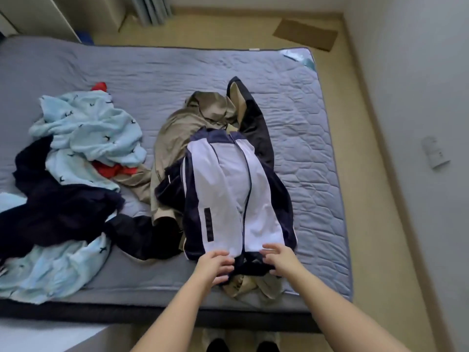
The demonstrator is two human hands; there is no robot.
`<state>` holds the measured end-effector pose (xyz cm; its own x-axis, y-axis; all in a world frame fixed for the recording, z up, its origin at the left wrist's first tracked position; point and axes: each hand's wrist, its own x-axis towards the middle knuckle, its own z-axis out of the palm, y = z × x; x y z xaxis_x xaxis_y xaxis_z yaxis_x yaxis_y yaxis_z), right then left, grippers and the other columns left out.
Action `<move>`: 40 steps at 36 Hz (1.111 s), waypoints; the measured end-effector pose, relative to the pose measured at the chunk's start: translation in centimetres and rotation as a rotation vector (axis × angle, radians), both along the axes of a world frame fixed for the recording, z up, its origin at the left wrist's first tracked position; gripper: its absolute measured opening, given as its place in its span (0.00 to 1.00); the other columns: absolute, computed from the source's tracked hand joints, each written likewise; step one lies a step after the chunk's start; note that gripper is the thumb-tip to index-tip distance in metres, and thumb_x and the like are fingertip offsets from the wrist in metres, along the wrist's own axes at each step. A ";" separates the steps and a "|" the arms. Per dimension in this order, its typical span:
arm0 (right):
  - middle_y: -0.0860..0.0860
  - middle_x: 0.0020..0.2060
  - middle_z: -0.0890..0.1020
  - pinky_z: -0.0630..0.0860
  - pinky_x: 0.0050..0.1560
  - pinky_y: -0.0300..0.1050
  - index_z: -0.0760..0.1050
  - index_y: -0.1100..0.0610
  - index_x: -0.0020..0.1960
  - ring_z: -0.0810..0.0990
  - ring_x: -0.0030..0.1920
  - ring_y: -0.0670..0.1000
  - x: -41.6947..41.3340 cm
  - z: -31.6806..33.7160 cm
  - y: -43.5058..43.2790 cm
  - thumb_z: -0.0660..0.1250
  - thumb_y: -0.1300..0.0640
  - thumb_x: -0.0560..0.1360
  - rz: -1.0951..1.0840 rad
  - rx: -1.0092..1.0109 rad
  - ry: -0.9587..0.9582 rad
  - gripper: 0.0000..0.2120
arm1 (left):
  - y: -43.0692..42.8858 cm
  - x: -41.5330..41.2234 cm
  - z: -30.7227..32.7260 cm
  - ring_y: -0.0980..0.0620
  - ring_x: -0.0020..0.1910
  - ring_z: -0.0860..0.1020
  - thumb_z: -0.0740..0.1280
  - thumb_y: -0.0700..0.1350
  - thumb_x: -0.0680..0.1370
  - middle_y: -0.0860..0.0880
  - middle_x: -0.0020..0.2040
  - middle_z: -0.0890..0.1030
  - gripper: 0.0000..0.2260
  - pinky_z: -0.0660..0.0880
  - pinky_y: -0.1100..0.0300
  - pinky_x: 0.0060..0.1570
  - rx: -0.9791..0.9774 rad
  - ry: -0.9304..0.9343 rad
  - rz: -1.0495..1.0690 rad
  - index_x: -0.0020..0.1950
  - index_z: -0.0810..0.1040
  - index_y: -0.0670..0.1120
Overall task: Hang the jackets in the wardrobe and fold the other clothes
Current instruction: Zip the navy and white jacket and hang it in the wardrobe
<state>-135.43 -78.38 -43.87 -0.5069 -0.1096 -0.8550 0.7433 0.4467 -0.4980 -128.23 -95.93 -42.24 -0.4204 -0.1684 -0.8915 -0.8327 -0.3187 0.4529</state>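
Note:
A white and navy jacket (228,189) lies front up on the grey mattress (304,128), its collar end nearest me. It rests on top of a beige jacket (175,138). My left hand (215,266) and my right hand (280,260) grip the navy collar edge of the white and navy jacket, one on each side of the zip, fingers curled into the cloth. To the left is a heap of other clothes: light blue patterned fabric (94,128), a dark navy garment (61,207) and something red (114,170).
The mattress's near edge runs just below my hands. Bare floor lies to the right, with a flat cardboard piece (305,34) at the far right corner. A grey wall (418,97) closes the right side. A curtain (152,8) hangs at the back.

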 end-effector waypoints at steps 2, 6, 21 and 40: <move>0.50 0.53 0.80 0.70 0.40 0.41 0.73 0.57 0.62 0.77 0.48 0.49 1.8 -3.9 0.8 0.59 0.67 0.78 -0.066 0.015 -0.059 0.15 | 1.3 1.5 -3.5 0.50 0.38 0.80 0.61 0.35 0.79 0.45 0.42 0.82 0.06 0.74 0.60 0.34 0.040 -0.041 0.073 0.51 0.76 0.43; 0.49 0.49 0.82 0.76 0.44 0.44 0.75 0.56 0.62 0.80 0.49 0.48 4.5 -11.2 1.9 0.64 0.60 0.78 -0.208 0.018 -0.188 0.12 | 3.3 3.6 -10.7 0.46 0.41 0.80 0.60 0.37 0.80 0.43 0.44 0.82 0.07 0.75 0.56 0.39 0.088 -0.129 0.205 0.50 0.78 0.41; 0.56 0.52 0.80 0.74 0.43 0.46 0.74 0.60 0.55 0.78 0.49 0.51 2.2 -23.8 -0.6 0.61 0.60 0.80 -0.880 -0.351 -0.314 0.07 | 5.9 2.3 -24.5 0.49 0.52 0.79 0.63 0.42 0.80 0.45 0.52 0.82 0.07 0.75 0.53 0.47 0.199 -0.030 0.747 0.54 0.78 0.43; 0.54 0.49 0.80 0.72 0.38 0.40 0.74 0.65 0.62 0.77 0.45 0.50 1.0 -25.2 -0.8 0.68 0.54 0.76 -0.352 0.008 -0.029 0.19 | 4.5 -2.0 -25.2 0.50 0.42 0.83 0.62 0.41 0.80 0.48 0.35 0.85 0.07 0.76 0.53 0.55 0.029 0.006 0.427 0.46 0.78 0.42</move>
<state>-134.48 -79.15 -69.03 -0.4877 0.0745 -0.8698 0.8664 0.1640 -0.4717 -130.27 -91.42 -67.47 -0.3233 -0.3033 -0.8964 -0.6204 -0.6473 0.4428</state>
